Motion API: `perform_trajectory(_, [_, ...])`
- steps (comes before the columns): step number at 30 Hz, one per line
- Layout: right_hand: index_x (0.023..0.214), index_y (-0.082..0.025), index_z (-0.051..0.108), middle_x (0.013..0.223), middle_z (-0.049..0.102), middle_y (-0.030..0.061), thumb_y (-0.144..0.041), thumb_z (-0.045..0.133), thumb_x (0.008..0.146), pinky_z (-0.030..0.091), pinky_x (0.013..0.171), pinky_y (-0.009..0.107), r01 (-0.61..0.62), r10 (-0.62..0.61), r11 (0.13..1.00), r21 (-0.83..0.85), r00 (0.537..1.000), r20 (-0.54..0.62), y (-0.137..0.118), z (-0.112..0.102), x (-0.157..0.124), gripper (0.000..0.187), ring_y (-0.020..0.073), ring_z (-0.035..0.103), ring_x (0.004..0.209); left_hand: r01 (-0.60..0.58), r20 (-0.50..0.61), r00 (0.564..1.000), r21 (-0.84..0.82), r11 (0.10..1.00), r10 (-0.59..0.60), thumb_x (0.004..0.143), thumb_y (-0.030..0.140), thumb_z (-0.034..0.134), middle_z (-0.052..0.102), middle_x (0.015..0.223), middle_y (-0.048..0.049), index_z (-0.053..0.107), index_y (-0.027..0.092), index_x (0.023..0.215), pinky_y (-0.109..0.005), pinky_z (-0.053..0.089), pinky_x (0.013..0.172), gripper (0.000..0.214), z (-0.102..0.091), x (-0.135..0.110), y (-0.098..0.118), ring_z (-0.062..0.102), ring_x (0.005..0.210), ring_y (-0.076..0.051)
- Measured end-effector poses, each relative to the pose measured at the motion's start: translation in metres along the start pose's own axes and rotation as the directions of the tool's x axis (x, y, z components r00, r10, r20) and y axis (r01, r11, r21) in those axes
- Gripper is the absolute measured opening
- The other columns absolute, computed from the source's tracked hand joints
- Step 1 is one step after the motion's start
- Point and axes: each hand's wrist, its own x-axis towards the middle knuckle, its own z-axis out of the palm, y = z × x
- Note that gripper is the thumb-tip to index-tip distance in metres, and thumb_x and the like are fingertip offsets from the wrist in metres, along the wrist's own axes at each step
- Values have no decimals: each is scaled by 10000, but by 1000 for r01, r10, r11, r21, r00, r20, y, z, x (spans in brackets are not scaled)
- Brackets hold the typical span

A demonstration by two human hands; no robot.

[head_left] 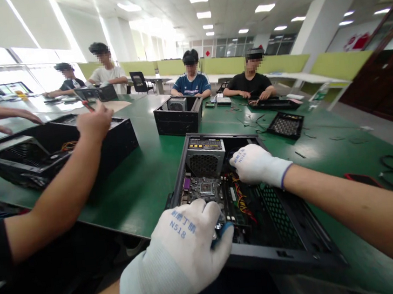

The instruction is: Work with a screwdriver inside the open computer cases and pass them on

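Observation:
An open black computer case (320, 252) lies on the green table (149, 166) in front of me. Inside are a grey power supply (206, 159), a motherboard with a bare CPU socket (206, 189) and a bundle of red, yellow and black cables (241, 197). My left hand (192, 238), in a white glove, is closed low over the near-left part of the motherboard; its fingertips and whatever they grip are hidden. My right hand (256, 165), also gloved, reaches into the far right of the case beside the power supply. Its fingers are curled, their tips out of sight near dark cables.
On the left, a co-worker's bare hand with a red-handled tool (87, 105) is over another open case (119, 143). A third case (180, 122) stands beyond mine. A black slotted panel (285, 126), a bottle (320, 93) and a black cable (390, 171) lie to the right. Several people sit around.

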Motion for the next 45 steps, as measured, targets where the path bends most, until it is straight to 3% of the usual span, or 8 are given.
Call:
perform_trajectory(4, [941, -131, 780, 996, 766, 189, -171, 592, 831, 528, 774, 378, 7, -7, 1000, 18, 1000, -10, 6, 17, 24, 222, 293, 733, 930, -1, -10, 1000, -15, 1000, 1, 998, 419, 448, 638, 836, -7, 528, 244, 969, -360, 441, 652, 194, 0, 0, -1, 640, 746, -223])
perform_trajectory(8, [932, -132, 782, 983, 768, 174, -266, 588, 874, 513, 804, 374, -9, 10, 1000, 20, 998, -63, 8, 19, 26, 243, 288, 723, 932, -30, -58, 998, 0, 1000, 30, 1001, 416, 449, 662, 871, -16, 534, 236, 979, -361, 448, 683, 200, 0, -3, -3, 657, 799, -230])
perform_trajectory(13, [1163, -144, 723, 1171, 718, 185, -459, 381, 997, 472, 930, 393, -100, 111, 994, 54, 958, -264, 8, 9, -11, 494, 299, 656, 1101, -36, -117, 992, 70, 997, 44, 997, 444, 425, 684, 864, -31, 558, 229, 962, -365, 464, 692, 255, 2, -4, -3, 679, 800, -241])
perform_trajectory(18, [1321, -131, 646, 1369, 607, 213, -558, 443, 951, 424, 1040, 419, -193, 259, 961, 199, 883, -392, -3, 24, -73, 600, 347, 552, 1263, 6, -158, 987, 104, 995, 11, 977, 489, 442, 715, 856, -29, 573, 241, 910, -333, 477, 687, 288, 2, -4, 0, 704, 810, -236])
perform_trajectory(21, [1403, -109, 576, 1467, 513, 247, -596, 472, 921, 404, 1070, 460, -263, 363, 918, 298, 858, -362, -19, 33, -106, 693, 394, 490, 1332, 17, -159, 987, 124, 992, 3, 962, 522, 452, 724, 851, -32, 587, 242, 899, -318, 478, 691, 317, 0, -6, 0, 707, 818, -235])
perform_trajectory(25, [1380, -82, 573, 1402, 577, 238, -575, 447, 933, 427, 1044, 420, -302, 435, 869, 392, 845, -313, -39, 32, -126, 678, 360, 552, 1268, 17, -154, 988, 152, 988, 6, 956, 542, 426, 735, 893, -55, 624, 233, 945, -326, 487, 719, 368, -2, -8, -2, 709, 859, -250])
perform_trajectory(31, [1261, -108, 658, 1278, 668, 201, -585, 457, 916, 464, 960, 385, -329, 457, 857, 396, 840, -293, -43, 27, -125, 622, 330, 614, 1171, 47, -139, 990, 153, 987, -25, 921, 561, 456, 737, 888, -72, 660, 230, 972, -347, 500, 740, 392, -2, -7, -1, 705, 878, -279])
perform_trajectory(45, [1168, -128, 694, 1211, 688, 195, -592, 424, 927, 460, 921, 395, -294, 437, 869, 399, 834, -338, -39, 35, -123, 589, 327, 619, 1100, 35, -163, 987, 162, 986, -8, 936, 558, 437, 726, 849, -53, 624, 237, 915, -327, 455, 665, 371, 0, -7, -1, 697, 817, -254])
